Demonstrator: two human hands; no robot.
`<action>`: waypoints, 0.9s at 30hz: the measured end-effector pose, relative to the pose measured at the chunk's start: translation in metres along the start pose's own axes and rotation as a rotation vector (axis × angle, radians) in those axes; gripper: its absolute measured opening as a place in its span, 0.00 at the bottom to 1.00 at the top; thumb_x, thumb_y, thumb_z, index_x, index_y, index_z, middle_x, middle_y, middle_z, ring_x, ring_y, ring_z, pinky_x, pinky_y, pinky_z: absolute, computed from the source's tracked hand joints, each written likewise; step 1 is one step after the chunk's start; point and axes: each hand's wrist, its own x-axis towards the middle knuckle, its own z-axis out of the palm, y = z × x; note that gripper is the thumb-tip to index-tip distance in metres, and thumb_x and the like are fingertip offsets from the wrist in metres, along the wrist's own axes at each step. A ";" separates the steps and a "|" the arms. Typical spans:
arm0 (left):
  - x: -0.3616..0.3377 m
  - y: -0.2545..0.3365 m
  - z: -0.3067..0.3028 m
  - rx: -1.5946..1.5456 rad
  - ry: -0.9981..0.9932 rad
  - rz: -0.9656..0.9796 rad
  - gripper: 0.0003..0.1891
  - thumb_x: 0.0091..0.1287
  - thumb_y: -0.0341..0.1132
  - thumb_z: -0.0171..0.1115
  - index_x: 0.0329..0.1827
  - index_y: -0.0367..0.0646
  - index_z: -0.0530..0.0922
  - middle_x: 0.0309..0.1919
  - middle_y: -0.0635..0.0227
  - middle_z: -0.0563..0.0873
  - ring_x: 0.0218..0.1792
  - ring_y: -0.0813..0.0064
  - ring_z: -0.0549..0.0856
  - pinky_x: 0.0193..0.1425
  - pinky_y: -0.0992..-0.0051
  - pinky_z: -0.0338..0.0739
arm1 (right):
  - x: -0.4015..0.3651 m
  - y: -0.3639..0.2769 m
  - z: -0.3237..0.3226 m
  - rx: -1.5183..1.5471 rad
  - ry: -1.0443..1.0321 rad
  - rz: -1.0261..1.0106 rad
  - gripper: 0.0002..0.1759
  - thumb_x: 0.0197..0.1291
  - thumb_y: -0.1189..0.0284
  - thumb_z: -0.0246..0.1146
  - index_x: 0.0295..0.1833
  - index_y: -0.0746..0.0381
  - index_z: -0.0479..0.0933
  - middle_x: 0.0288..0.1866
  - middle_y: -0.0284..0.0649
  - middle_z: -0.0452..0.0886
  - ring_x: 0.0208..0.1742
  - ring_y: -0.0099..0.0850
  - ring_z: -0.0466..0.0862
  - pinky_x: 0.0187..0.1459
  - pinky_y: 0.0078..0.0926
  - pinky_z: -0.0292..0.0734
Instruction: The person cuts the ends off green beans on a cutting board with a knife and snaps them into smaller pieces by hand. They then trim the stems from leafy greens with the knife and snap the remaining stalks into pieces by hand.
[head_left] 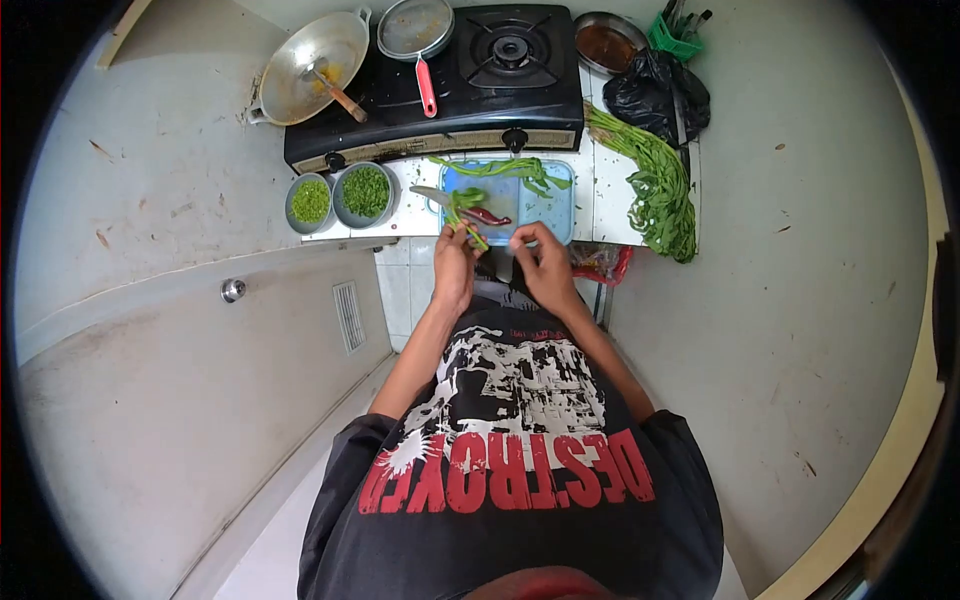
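Observation:
My left hand (455,262) pinches a short green leafy stem (466,205) over the near edge of the blue cutting board (557,222). Just right of it is my right hand (541,262), thumb and fingers drawn together; whatever they may hold is too small to make out. A knife (431,193) lies on the board, its blade toward the left and its dark red handle near my fingers, partly covered by the stem. More leafy stems (500,167) stretch across the far side of the board.
Left of the board stand a bowl of chopped greens (364,192) and a bowl of chopped light-green pieces (310,202). A large leafy bunch (655,185) lies at right, below a black plastic bag (650,95). Behind, a gas stove (470,125) bears a wok (290,85) and a red-handled strainer (427,88).

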 end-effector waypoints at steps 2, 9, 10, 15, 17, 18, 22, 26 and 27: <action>-0.004 0.009 -0.001 0.044 0.069 0.020 0.06 0.82 0.34 0.51 0.54 0.44 0.72 0.44 0.68 0.79 0.45 0.74 0.79 0.54 0.69 0.76 | 0.007 0.033 -0.008 -0.094 0.154 0.005 0.10 0.70 0.69 0.66 0.47 0.65 0.79 0.37 0.41 0.85 0.33 0.31 0.85 0.37 0.30 0.78; -0.013 0.011 -0.019 0.032 0.078 -0.017 0.06 0.82 0.34 0.50 0.53 0.44 0.72 0.44 0.68 0.80 0.46 0.73 0.81 0.54 0.70 0.77 | 0.024 0.167 -0.033 -0.459 0.229 0.186 0.07 0.65 0.69 0.67 0.44 0.62 0.81 0.37 0.43 0.86 0.37 0.41 0.87 0.41 0.38 0.79; -0.013 0.011 -0.019 0.030 0.077 -0.028 0.06 0.82 0.34 0.49 0.53 0.44 0.72 0.44 0.68 0.80 0.46 0.73 0.81 0.54 0.70 0.78 | 0.026 0.172 -0.032 -0.505 0.233 0.189 0.08 0.65 0.69 0.67 0.44 0.61 0.82 0.37 0.43 0.86 0.37 0.42 0.87 0.42 0.39 0.79; -0.012 0.021 -0.014 0.057 -0.052 -0.041 0.07 0.83 0.35 0.48 0.53 0.45 0.73 0.52 0.63 0.83 0.54 0.71 0.82 0.61 0.69 0.77 | 0.026 0.150 -0.021 -0.812 0.256 0.082 0.09 0.65 0.66 0.67 0.44 0.59 0.82 0.35 0.41 0.86 0.39 0.43 0.86 0.43 0.41 0.78; -0.007 0.029 -0.012 0.062 -0.139 -0.042 0.07 0.83 0.35 0.47 0.53 0.45 0.73 0.63 0.58 0.82 0.63 0.69 0.80 0.70 0.67 0.72 | 0.032 0.133 -0.015 -0.731 0.303 0.047 0.10 0.67 0.64 0.66 0.46 0.59 0.83 0.35 0.40 0.87 0.39 0.39 0.86 0.42 0.36 0.77; -0.007 0.036 -0.007 0.075 -0.161 -0.025 0.08 0.83 0.35 0.46 0.53 0.46 0.73 0.65 0.58 0.81 0.65 0.69 0.78 0.72 0.66 0.70 | 0.037 0.120 -0.012 -0.511 0.228 0.079 0.12 0.69 0.63 0.65 0.47 0.60 0.83 0.36 0.40 0.87 0.38 0.36 0.85 0.42 0.34 0.77; -0.006 0.054 0.014 0.034 -0.282 -0.003 0.12 0.83 0.35 0.44 0.58 0.44 0.75 0.71 0.62 0.77 0.71 0.71 0.72 0.77 0.67 0.61 | 0.042 0.034 -0.007 0.120 -0.175 0.240 0.19 0.74 0.58 0.61 0.49 0.64 0.85 0.37 0.37 0.88 0.35 0.24 0.80 0.39 0.24 0.74; 0.002 0.063 0.023 0.043 -0.400 -0.024 0.15 0.84 0.35 0.42 0.63 0.42 0.75 0.73 0.63 0.75 0.73 0.72 0.70 0.79 0.68 0.58 | 0.036 -0.016 0.005 0.386 -0.384 0.414 0.22 0.79 0.57 0.55 0.49 0.64 0.85 0.35 0.34 0.86 0.34 0.18 0.77 0.37 0.17 0.70; 0.002 0.067 0.026 0.053 -0.415 -0.050 0.15 0.83 0.35 0.43 0.63 0.42 0.75 0.74 0.61 0.74 0.73 0.70 0.70 0.79 0.67 0.60 | 0.033 -0.020 0.009 0.469 -0.357 0.424 0.21 0.78 0.58 0.57 0.50 0.65 0.85 0.35 0.34 0.85 0.34 0.18 0.77 0.37 0.16 0.70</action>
